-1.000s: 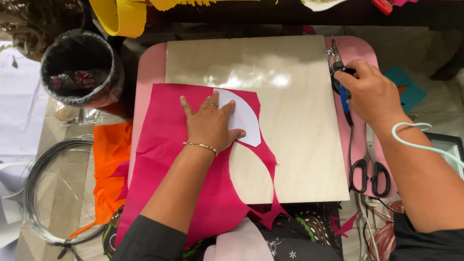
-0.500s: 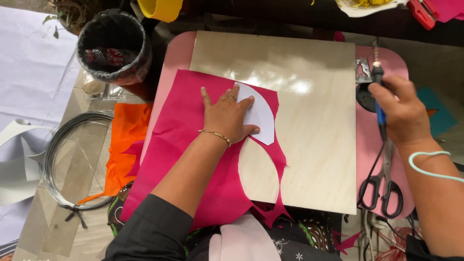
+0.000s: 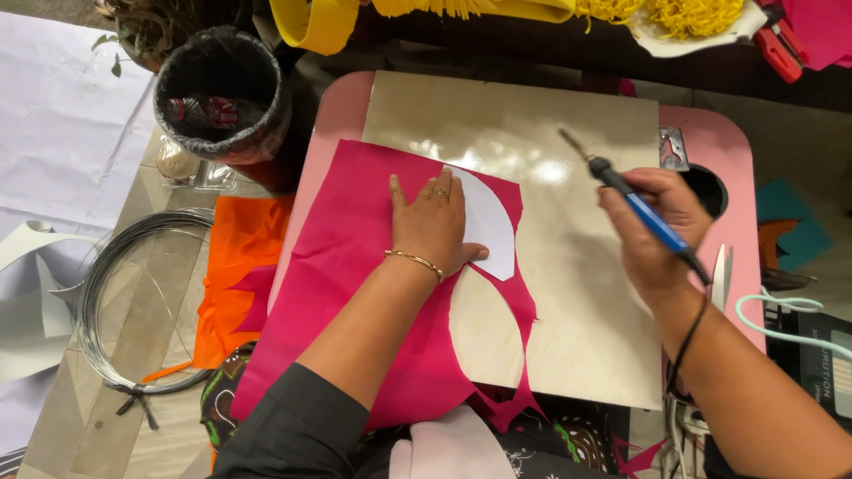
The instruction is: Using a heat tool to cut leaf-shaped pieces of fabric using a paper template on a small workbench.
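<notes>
The right hand (image 3: pixel 655 229) is wrapped in a closed fist around the blue handle of a pen-shaped soldering iron (image 3: pixel 632 202), thumb and fingers curled tight so the tool is fully gripped. Its long axis runs on a diagonal: the thin metal tip points up and to the left, toward the far edge of the pale square wooden board (image 3: pixel 577 302), while the black cord end trails down past the wrist toward the near right corner. The tip is over the board's far right part; whether it touches the wood I cannot tell. The left hand (image 3: pixel 432 223) lies flat and open, fingers spread a little and pointing toward the far edge, pressing a white curved paper template (image 3: pixel 490 222) onto a sheet of bright pink fabric (image 3: pixel 346 293). That fabric covers the left part of the board and hangs over its near edge, with a leaf-shaped hole cut in it just below the template, where bare wood shows through. The board rests on a pink rounded table (image 3: pixel 737 151). Off the table's left edge lie an orange fabric scrap (image 3: pixel 238 266) and a coil of grey wire (image 3: pixel 133 302), and a black-lined round bin (image 3: pixel 222 93) stands by the far left corner.
</notes>
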